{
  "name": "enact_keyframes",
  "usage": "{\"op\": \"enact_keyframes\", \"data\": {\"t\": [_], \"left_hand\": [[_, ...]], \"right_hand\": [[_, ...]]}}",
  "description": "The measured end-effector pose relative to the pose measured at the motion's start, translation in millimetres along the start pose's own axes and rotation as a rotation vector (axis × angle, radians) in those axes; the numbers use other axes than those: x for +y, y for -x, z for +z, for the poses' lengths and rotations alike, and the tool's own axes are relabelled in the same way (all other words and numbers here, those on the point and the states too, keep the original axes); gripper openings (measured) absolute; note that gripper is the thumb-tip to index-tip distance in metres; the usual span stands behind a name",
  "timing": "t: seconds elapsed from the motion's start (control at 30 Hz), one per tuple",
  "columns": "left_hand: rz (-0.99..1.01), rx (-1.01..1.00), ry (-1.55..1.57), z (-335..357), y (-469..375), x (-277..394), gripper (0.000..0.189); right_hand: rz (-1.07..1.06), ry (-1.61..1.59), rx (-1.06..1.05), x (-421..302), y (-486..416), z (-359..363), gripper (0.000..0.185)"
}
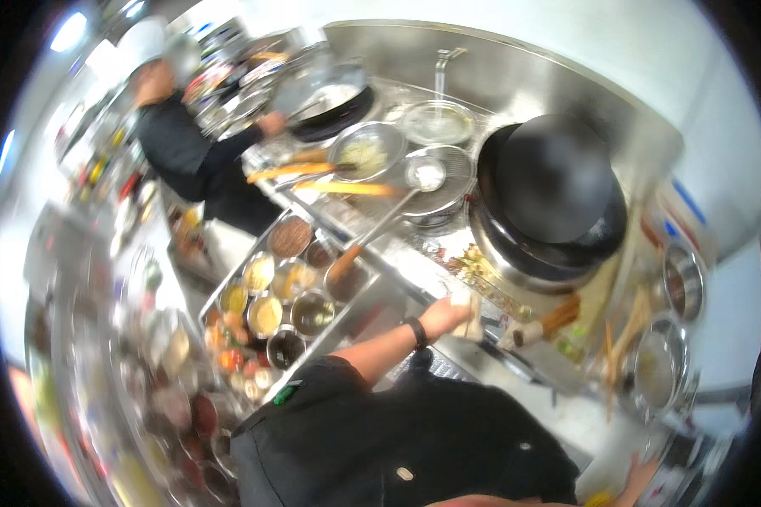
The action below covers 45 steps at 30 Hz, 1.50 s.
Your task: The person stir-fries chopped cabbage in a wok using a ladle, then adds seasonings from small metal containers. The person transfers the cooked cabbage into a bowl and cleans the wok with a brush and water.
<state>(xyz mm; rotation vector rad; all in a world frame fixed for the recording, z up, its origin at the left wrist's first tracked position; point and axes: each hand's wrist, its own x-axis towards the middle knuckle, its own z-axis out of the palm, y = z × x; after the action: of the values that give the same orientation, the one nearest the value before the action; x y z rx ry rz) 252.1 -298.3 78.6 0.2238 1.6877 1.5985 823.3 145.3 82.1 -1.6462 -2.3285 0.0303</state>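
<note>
My left hand, a dark band at its wrist, grips a folded white cloth at the front edge of the steel stove. Beyond it a large black wok sits on a round burner; a blurred patch covers the wok's inside. Food scraps lie on the stove top between the cloth and the wok. At the lower right rim my right hand shows only in part and blurred, near a small yellow thing; whether it holds anything is unclear.
A wooden-handled ladle spans from a tray of seasoning bowls to a mesh strainer. A bamboo brush lies right of the cloth. Metal bowls stand farther right. A co-worker tends another wok.
</note>
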Motion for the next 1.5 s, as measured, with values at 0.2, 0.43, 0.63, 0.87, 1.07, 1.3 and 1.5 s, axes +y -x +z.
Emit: {"op": "enact_keyframes", "data": {"t": [0.2,0.43,0.63,0.87,1.07,1.3,1.5], "left_hand": [[-0.252,0.321,-0.4,-8,52,-117,0.043],[-0.539,-0.161,-1.253,-57,129,-268,0.039],[-0.499,-0.42,-1.35,-62,133,-270,0.031],[-0.221,0.035,-0.998,-96,43,-294,0.038],[-0.394,0.361,-0.56,-132,59,-333,0.047],[-0.855,0.659,-0.124,-123,194,-380,0.05],[-1.051,0.63,0.124,-57,252,-451,0.049]], "right_hand": [[0.074,0.099,-0.193,13,-24,32,0.05],[-0.092,0.12,-0.054,43,-21,33,0.041],[-0.763,0.366,0.5,37,-26,25,0.039],[-0.395,-0.808,0.006,-170,-101,20,0.03],[-0.51,-0.417,-0.469,-390,-103,-33,0.024],[-0.751,-0.073,-0.608,-476,-147,9,0.032],[-0.576,0.026,-0.454,-549,-150,62,0.032]]}}
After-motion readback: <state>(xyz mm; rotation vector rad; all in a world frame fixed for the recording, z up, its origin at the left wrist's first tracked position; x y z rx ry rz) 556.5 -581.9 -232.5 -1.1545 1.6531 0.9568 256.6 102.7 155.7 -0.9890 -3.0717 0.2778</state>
